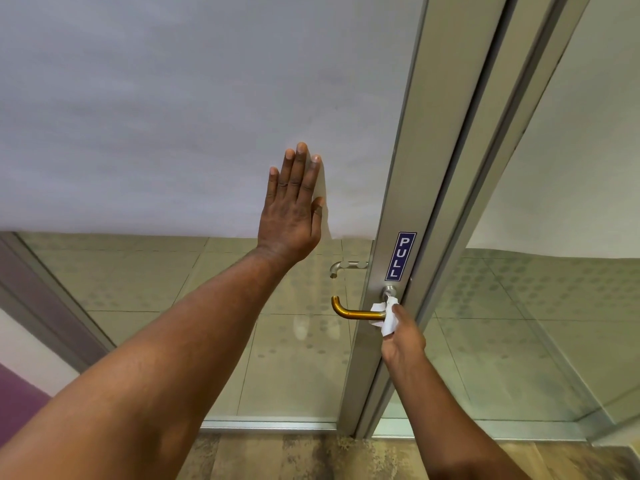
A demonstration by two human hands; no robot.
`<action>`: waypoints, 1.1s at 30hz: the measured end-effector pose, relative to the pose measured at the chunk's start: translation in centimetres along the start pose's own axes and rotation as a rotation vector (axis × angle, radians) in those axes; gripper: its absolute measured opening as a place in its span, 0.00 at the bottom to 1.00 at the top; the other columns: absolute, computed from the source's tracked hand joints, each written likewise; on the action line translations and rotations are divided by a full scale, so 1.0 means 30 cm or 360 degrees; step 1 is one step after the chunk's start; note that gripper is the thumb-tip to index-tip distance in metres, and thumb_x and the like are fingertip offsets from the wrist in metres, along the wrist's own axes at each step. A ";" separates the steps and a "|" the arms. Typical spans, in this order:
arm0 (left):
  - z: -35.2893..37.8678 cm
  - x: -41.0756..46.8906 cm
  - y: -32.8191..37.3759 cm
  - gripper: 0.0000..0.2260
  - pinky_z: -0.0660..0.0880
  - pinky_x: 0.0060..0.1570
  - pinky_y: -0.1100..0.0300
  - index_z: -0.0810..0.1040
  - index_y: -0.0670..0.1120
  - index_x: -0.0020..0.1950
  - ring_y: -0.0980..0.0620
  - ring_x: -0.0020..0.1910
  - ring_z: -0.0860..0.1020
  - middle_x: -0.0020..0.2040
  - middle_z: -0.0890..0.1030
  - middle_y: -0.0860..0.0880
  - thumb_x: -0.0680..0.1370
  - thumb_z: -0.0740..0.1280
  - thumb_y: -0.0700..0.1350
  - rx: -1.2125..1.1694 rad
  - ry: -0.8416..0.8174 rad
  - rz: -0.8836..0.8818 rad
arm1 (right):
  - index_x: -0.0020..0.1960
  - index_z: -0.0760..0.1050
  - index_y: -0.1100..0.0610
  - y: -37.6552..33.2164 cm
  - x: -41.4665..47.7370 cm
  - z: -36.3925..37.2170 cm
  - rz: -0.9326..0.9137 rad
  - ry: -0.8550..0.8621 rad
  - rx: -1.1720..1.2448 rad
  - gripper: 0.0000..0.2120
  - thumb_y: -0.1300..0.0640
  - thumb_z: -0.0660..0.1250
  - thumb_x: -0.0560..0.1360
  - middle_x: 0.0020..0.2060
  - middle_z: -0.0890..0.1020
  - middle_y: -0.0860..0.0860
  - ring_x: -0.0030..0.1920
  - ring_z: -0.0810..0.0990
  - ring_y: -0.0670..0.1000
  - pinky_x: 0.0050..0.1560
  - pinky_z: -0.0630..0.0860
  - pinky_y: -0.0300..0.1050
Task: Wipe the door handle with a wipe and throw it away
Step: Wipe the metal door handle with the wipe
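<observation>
A brass-coloured lever door handle point(349, 311) sticks out to the left from the metal door frame. A white wipe point(387, 318) is wrapped round the handle's inner end, close to its silver base. My right hand point(403, 339) grips that wipe against the handle. My left hand point(294, 206) lies flat with fingers together on the frosted upper part of the glass door, above and left of the handle, holding nothing.
A blue PULL sticker point(401, 256) sits on the aluminium door frame point(408, 168) above the handle. A second silver handle point(341, 266) shows through the glass on the far side. Clear lower glass shows tiled floor beyond; a purple wall point(20, 400) stands at left.
</observation>
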State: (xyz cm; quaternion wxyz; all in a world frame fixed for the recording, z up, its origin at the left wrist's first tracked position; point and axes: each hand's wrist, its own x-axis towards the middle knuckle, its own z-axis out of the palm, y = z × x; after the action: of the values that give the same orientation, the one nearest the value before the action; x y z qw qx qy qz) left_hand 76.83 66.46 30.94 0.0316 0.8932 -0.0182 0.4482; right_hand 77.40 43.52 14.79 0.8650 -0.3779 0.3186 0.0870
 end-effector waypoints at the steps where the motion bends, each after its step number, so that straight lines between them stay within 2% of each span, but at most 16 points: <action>1: -0.001 0.000 0.002 0.33 0.40 0.81 0.47 0.45 0.44 0.84 0.49 0.82 0.37 0.84 0.45 0.42 0.84 0.58 0.45 0.0002 0.0002 -0.0005 | 0.59 0.78 0.64 0.005 0.004 -0.006 0.0019 -0.0025 0.0008 0.12 0.64 0.72 0.77 0.55 0.83 0.59 0.55 0.84 0.59 0.55 0.82 0.57; 3: -0.002 0.001 0.006 0.33 0.40 0.81 0.47 0.45 0.44 0.84 0.49 0.82 0.37 0.84 0.45 0.41 0.84 0.58 0.45 0.0001 0.0004 -0.0011 | 0.65 0.75 0.66 0.013 0.003 -0.014 0.0043 -0.0041 0.0037 0.17 0.64 0.70 0.78 0.59 0.81 0.62 0.60 0.82 0.62 0.62 0.78 0.62; 6: -0.003 0.002 0.009 0.33 0.39 0.81 0.47 0.44 0.44 0.84 0.49 0.81 0.37 0.84 0.45 0.41 0.84 0.58 0.45 0.0008 -0.0004 -0.0016 | 0.66 0.75 0.66 0.025 -0.010 -0.022 0.0042 -0.0007 0.0117 0.19 0.64 0.71 0.77 0.62 0.80 0.61 0.61 0.81 0.61 0.61 0.80 0.59; 7: -0.003 0.002 0.009 0.33 0.39 0.81 0.47 0.44 0.44 0.84 0.49 0.81 0.36 0.84 0.45 0.41 0.84 0.58 0.46 0.0012 -0.0007 -0.0017 | 0.66 0.75 0.65 0.029 -0.020 -0.023 0.0036 0.0006 0.0134 0.19 0.64 0.72 0.77 0.61 0.80 0.60 0.60 0.82 0.60 0.56 0.82 0.56; 9: -0.002 0.001 0.009 0.33 0.39 0.81 0.47 0.44 0.44 0.84 0.49 0.81 0.36 0.84 0.45 0.41 0.84 0.58 0.46 0.0016 -0.0006 -0.0015 | 0.62 0.77 0.64 0.036 -0.035 -0.027 0.0010 0.0038 0.0159 0.16 0.64 0.73 0.76 0.57 0.81 0.59 0.55 0.83 0.58 0.39 0.84 0.49; 11: 0.000 0.002 0.006 0.33 0.39 0.80 0.47 0.44 0.44 0.84 0.49 0.81 0.36 0.84 0.45 0.41 0.84 0.58 0.46 0.0014 -0.0002 -0.0013 | 0.55 0.79 0.62 0.043 -0.043 -0.030 -0.0031 0.0066 0.0143 0.10 0.65 0.74 0.75 0.53 0.82 0.58 0.51 0.83 0.56 0.32 0.83 0.46; 13: 0.002 0.003 0.005 0.33 0.39 0.81 0.46 0.44 0.44 0.84 0.49 0.81 0.35 0.84 0.45 0.41 0.84 0.58 0.46 0.0007 0.0002 -0.0014 | 0.49 0.79 0.57 0.058 -0.045 -0.029 -0.0089 0.0105 0.0026 0.07 0.64 0.75 0.74 0.50 0.83 0.55 0.48 0.83 0.55 0.33 0.83 0.46; 17: 0.006 0.003 0.003 0.33 0.40 0.81 0.45 0.45 0.44 0.84 0.49 0.81 0.37 0.84 0.46 0.41 0.84 0.58 0.46 -0.0006 0.0013 -0.0007 | 0.45 0.78 0.53 0.098 -0.049 -0.012 -0.0299 0.0189 -0.0375 0.10 0.62 0.79 0.70 0.45 0.83 0.52 0.45 0.83 0.54 0.41 0.81 0.47; 21: 0.002 0.002 -0.003 0.32 0.38 0.81 0.48 0.45 0.44 0.84 0.49 0.82 0.37 0.84 0.45 0.42 0.84 0.57 0.47 0.0013 0.0003 0.0015 | 0.43 0.76 0.51 0.102 -0.068 -0.012 -0.0799 0.0195 -0.0969 0.11 0.59 0.78 0.70 0.41 0.81 0.47 0.45 0.82 0.54 0.36 0.71 0.36; 24: -0.001 0.002 -0.006 0.33 0.37 0.80 0.49 0.44 0.44 0.84 0.49 0.82 0.37 0.84 0.45 0.42 0.83 0.57 0.46 0.0022 0.0009 0.0024 | 0.47 0.80 0.51 0.105 -0.079 -0.031 -0.1147 0.0066 -0.1257 0.06 0.60 0.75 0.74 0.39 0.81 0.44 0.45 0.83 0.52 0.37 0.71 0.33; 26: -0.006 0.002 -0.007 0.33 0.37 0.80 0.49 0.45 0.44 0.84 0.49 0.82 0.38 0.84 0.45 0.42 0.83 0.57 0.46 0.0015 0.0009 0.0030 | 0.51 0.84 0.54 0.099 -0.086 -0.043 -0.1288 -0.0010 -0.1403 0.05 0.60 0.72 0.76 0.41 0.83 0.46 0.45 0.83 0.51 0.40 0.72 0.33; 30: -0.014 0.001 -0.016 0.32 0.39 0.81 0.49 0.45 0.44 0.84 0.49 0.82 0.39 0.84 0.46 0.43 0.84 0.57 0.45 -0.0007 0.0003 0.0065 | 0.58 0.84 0.58 0.066 -0.078 -0.084 -0.1608 -0.0214 -0.1813 0.10 0.61 0.69 0.78 0.54 0.82 0.52 0.53 0.80 0.52 0.54 0.76 0.43; 33: -0.018 0.000 -0.018 0.32 0.41 0.81 0.48 0.45 0.45 0.84 0.49 0.82 0.39 0.84 0.46 0.42 0.84 0.56 0.45 -0.0031 -0.0006 0.0064 | 0.59 0.84 0.58 0.034 -0.060 -0.104 -0.1784 -0.0332 -0.2122 0.11 0.64 0.68 0.79 0.54 0.80 0.53 0.55 0.78 0.54 0.54 0.76 0.48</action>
State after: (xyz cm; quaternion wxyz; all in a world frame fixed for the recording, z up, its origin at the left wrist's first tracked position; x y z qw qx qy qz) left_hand 76.42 67.04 31.25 0.0311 0.8931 -0.0406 0.4469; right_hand 74.10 42.18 13.69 0.4040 -0.8956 -0.1119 -0.1487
